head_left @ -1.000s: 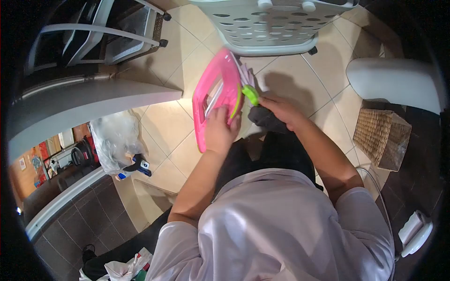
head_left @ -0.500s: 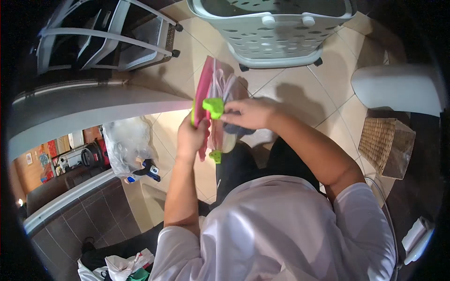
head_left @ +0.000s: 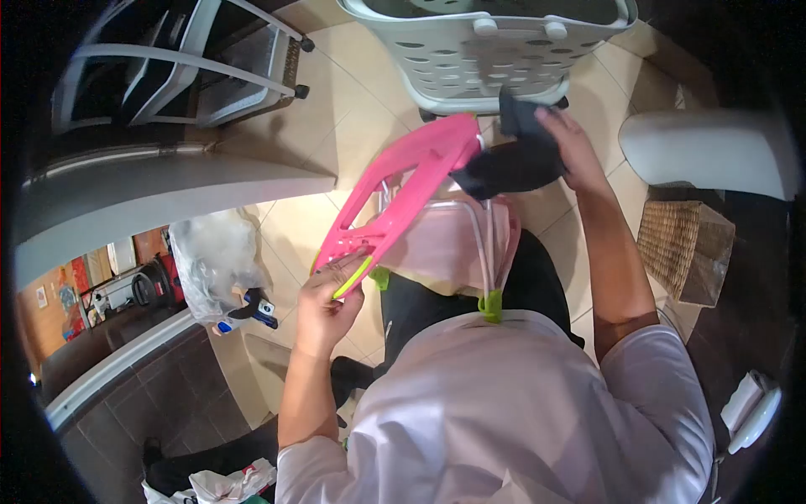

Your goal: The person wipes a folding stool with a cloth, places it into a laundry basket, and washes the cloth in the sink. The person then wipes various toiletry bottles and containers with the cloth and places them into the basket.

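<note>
My left hand is closed around the lower end of a pink plastic folding frame with a yellow-green edge. White tubes, a pale pink panel and lime-green end pieces belong to the same item, which is held tilted over my lap. Its exact kind I cannot make out. My right hand, raised at the right, grips a dark cloth, blurred by motion. The cloth hangs beside the upper end of the pink frame, partly in front of it.
A grey laundry basket on casters stands ahead. A wheeled rack is at the upper left, with a clear plastic bag lower down. To the right are a white rounded fixture and a wicker basket.
The pink frame has turned from edge-on to showing its broad side. My right hand has moved right and up, away from the frame, with the dark cloth. My left hand has lowered slightly.
</note>
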`<state>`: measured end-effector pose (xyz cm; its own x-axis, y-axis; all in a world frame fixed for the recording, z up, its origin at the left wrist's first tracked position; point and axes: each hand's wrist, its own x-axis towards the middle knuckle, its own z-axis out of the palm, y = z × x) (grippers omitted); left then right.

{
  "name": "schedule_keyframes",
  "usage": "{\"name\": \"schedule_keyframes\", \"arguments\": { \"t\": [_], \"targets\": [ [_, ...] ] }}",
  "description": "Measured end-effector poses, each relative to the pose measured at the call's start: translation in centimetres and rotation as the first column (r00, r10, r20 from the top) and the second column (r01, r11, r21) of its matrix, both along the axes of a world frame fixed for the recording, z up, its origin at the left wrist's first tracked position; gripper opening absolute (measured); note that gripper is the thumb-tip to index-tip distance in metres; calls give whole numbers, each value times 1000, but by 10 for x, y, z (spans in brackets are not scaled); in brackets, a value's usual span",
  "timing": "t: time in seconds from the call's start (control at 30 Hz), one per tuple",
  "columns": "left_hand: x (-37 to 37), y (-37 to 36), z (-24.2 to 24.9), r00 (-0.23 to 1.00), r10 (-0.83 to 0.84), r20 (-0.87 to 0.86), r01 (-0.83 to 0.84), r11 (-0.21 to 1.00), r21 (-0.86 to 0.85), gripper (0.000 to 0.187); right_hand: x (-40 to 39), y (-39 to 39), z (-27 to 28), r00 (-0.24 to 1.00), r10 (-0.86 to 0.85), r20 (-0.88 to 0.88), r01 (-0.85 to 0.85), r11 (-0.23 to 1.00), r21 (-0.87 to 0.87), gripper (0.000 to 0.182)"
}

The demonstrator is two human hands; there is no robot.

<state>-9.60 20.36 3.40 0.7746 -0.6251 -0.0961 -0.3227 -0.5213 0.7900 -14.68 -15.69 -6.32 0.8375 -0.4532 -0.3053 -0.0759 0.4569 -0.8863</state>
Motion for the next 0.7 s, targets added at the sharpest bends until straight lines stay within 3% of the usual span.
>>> {"name": "schedule_keyframes", "arguments": {
  "t": [0.07,0.1,0.17,0.3,0.37,0.43,0.5,0.53,0.57,0.63,0.67,0.7],
  "targets": [
    [0,-1,-4,997,-66,50,68,997,-33,39,-25,-7,-35,888,376,-265,-382,924,29,32],
    [-1,0,-8,997,-69,45,71,997,-38,39,-44,-6,-58,805,553,-216,-521,833,187,36],
    [-5,2,-20,999,-32,2,32,999,-21,37,-60,22,-62,654,695,-300,-724,690,19,49],
    [-14,6,-35,997,-65,45,66,997,-27,37,-61,62,-63,602,762,-238,-761,638,117,55],
    [-19,5,-35,991,-114,-64,116,992,39,44,-52,72,-55,644,735,-214,-726,675,134,55],
    [-19,2,-25,979,-198,-57,201,978,52,52,-38,85,-42,574,745,-339,-805,438,-401,56],
    [-19,5,-26,968,-34,-247,73,986,152,58,-23,101,-19,504,779,-372,-851,375,-366,55],
    [-15,9,-38,944,103,-313,-70,991,116,67,-17,109,-5,467,807,-361,-873,355,-334,56],
    [-11,14,-42,944,106,-311,-72,990,119,67,-11,118,3,431,833,-347,-892,336,-301,56],
    [-2,7,-31,975,87,-204,16,890,456,68,-3,144,-12,421,886,-196,-894,367,-259,60],
    [-4,16,-49,997,-5,-72,35,905,425,76,0,152,-12,420,886,-195,-894,367,-258,60],
    [-9,15,-56,997,-4,-74,36,904,427,76,2,159,-5,393,897,-200,-901,332,-280,62]
  ]
}}
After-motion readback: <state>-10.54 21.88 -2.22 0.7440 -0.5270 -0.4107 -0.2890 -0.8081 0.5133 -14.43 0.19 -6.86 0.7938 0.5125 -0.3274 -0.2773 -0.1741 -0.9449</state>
